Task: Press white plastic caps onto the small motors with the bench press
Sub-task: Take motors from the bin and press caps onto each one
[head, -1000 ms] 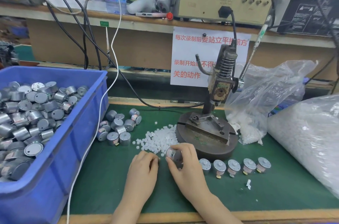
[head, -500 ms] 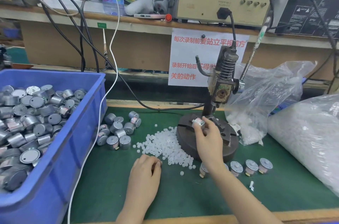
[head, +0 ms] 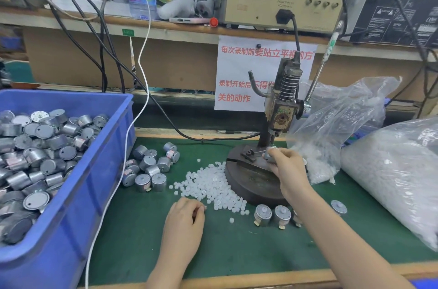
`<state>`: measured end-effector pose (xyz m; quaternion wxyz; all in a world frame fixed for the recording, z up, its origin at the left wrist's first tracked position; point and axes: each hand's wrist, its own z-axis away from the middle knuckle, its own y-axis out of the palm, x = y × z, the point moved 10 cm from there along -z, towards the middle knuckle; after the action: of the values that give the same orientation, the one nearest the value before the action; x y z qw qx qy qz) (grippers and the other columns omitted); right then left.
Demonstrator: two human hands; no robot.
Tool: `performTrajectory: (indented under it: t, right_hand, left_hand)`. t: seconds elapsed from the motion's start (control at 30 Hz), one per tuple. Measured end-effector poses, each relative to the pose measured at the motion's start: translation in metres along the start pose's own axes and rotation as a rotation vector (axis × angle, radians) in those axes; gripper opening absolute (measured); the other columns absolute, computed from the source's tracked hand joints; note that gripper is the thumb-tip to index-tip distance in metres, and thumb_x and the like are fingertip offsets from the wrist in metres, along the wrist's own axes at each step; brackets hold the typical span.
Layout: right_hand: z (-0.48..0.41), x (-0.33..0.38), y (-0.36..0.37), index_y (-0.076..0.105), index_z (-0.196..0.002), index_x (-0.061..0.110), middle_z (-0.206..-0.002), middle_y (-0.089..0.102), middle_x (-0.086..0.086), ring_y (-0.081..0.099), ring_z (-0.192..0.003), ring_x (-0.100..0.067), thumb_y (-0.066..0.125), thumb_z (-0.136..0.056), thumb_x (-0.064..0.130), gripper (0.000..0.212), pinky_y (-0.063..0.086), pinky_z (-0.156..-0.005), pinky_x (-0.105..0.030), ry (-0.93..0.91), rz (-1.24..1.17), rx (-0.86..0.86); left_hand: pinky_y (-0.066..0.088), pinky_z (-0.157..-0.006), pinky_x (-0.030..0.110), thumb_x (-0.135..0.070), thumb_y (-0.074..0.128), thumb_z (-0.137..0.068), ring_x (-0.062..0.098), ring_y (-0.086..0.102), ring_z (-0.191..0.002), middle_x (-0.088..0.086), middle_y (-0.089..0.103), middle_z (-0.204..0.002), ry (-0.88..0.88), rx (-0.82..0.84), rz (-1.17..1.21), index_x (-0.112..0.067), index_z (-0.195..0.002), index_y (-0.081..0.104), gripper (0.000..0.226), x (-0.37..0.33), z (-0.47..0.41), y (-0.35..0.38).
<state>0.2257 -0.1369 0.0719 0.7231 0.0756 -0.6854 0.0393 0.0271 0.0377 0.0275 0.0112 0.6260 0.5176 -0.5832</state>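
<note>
At the press [head: 282,108], motor [head: 268,156] in right hand [head: 288,170].

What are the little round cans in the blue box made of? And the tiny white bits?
The motors in the blue bin look like metal: grey cans with a dull shine. The white caps look like plastic, milky and slightly see-through, though too small to be sure.

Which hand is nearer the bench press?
Right. The right hand holds a motor on the bench press base; the left hand rests on the mat by the cap pile, apart from the press.
</note>
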Motion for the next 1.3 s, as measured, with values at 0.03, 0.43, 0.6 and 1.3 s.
performTrajectory:
  t: [0.03, 0.43, 0.6, 1.3]
  right_hand:
    - [-0.002, 0.002, -0.001, 0.053, -0.100, 0.009, -0.107, 0.059, -0.008, 0.057, -0.103, -0.020, 0.064, -0.083, 0.016, 0.021, 0.046, -0.094, -0.037, -0.020, 0.078, -0.003]
    - [-0.007, 0.020, -0.004, 0.060, -0.113, 0.011, -0.109, 0.061, -0.004, 0.042, -0.109, -0.021, 0.068, -0.083, 0.020, 0.031, 0.035, -0.085, -0.031, -0.414, 0.760, -0.078]
    - [-0.016, 0.027, 0.006, 0.062, -0.109, 0.012, -0.114, 0.056, -0.011, 0.046, -0.108, -0.029, 0.068, -0.083, 0.026, 0.031, 0.033, -0.088, -0.034, -0.450, 0.926, -0.056]
    - [-0.043, 0.131, -0.050, 0.034, -0.139, 0.008, -0.137, 0.045, -0.005, 0.047, -0.115, -0.018, 0.038, -0.087, -0.003, 0.053, 0.039, -0.094, -0.030, -0.328, 0.300, -0.152]
  left_hand:
    - [0.027, -0.069, 0.017, -0.014, 0.051, -0.091, 0.009, 0.044, -0.084, -0.012, 0.049, -0.082, -0.001, 0.001, -0.002, -0.017, -0.083, 0.063, 0.015, 0.000, 0.000, 0.000]
    - [0.027, -0.069, 0.017, -0.014, 0.051, -0.091, 0.007, 0.044, -0.084, -0.013, 0.050, -0.082, -0.011, 0.012, 0.002, -0.017, -0.084, 0.064, 0.015, 0.002, 0.000, 0.002]
    - [0.027, -0.069, 0.016, -0.014, 0.051, -0.091, 0.000, 0.042, -0.083, -0.014, 0.050, -0.082, -0.011, 0.021, 0.018, -0.023, -0.079, 0.059, 0.017, 0.003, 0.000, 0.003]
    - [0.029, -0.069, 0.021, -0.008, 0.052, -0.090, 0.017, 0.048, -0.083, -0.009, 0.052, -0.079, -0.032, 0.049, 0.028, -0.020, -0.074, 0.058, 0.021, 0.000, 0.001, 0.002]
